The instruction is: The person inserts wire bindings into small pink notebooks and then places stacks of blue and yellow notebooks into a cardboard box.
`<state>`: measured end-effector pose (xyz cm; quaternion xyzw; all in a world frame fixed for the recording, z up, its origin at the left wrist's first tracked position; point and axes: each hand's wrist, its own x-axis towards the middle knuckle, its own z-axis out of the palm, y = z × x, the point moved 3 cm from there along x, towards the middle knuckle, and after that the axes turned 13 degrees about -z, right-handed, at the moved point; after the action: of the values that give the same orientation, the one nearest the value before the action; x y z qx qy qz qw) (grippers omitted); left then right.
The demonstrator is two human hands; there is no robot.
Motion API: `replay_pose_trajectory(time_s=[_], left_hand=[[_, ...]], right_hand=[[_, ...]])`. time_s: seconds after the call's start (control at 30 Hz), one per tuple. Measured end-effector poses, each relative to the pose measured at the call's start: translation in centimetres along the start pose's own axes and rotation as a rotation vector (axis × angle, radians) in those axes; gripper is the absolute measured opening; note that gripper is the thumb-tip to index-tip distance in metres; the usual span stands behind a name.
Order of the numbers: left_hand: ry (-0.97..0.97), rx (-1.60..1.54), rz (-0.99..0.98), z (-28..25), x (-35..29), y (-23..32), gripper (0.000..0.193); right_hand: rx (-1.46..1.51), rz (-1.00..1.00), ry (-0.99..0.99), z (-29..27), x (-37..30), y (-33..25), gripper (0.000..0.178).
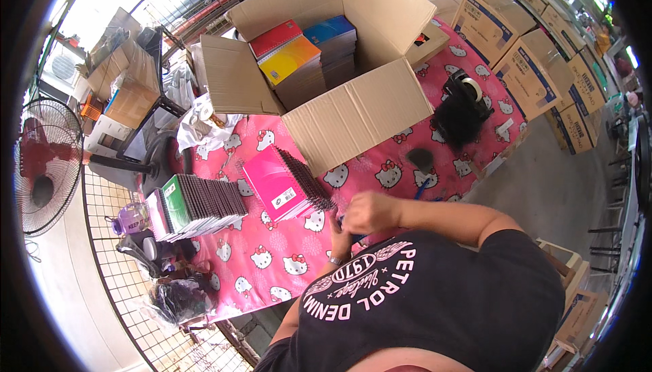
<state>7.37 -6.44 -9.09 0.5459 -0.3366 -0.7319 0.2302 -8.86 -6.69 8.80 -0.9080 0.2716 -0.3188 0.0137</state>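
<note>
My right hand (pixel 370 214) is closed in a fist at the near edge of the table, in front of my chest. Just below and left of it is my left hand (pixel 339 242), its fingers partly hidden behind the right. A bit of something dark blue shows between the two hands, too small to name. Right beyond them stands a stack of spiral notebooks (pixel 275 185) with pink covers, bindings toward my hands. Farther left, a row of spiral notebooks (pixel 197 199) with a green cover lies on the table.
An open cardboard box (pixel 356 117) holds stacked yellow-red notebooks (pixel 292 63) and blue notebooks (pixel 331 31). A tape dispenser (pixel 468 90), a dark brush (pixel 421 160) and a purple bottle (pixel 129 219) are on the pink tablecloth (pixel 261 280). Closed cartons (pixel 526 73) stand right; a fan (pixel 47 168) left.
</note>
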Motion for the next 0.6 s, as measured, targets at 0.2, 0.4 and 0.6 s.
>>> replay_pose_trajectory(time_s=[0.2,0.4,0.6], left_hand=[[0.29,0.546,0.178,0.0,0.5,-0.6,0.103],[0.157,0.661,0.015,2.6,-1.1,-1.4,0.104],[0.191,0.887,-0.184,0.1,-2.7,-1.5,0.124]], right_hand=[[0.195,0.663,1.014,-20.8,8.1,15.9,0.022],[1.041,1.585,1.299,-11.9,-0.6,41.4,0.067],[-0.144,1.508,-0.751,-4.3,2.4,43.2,0.043]])
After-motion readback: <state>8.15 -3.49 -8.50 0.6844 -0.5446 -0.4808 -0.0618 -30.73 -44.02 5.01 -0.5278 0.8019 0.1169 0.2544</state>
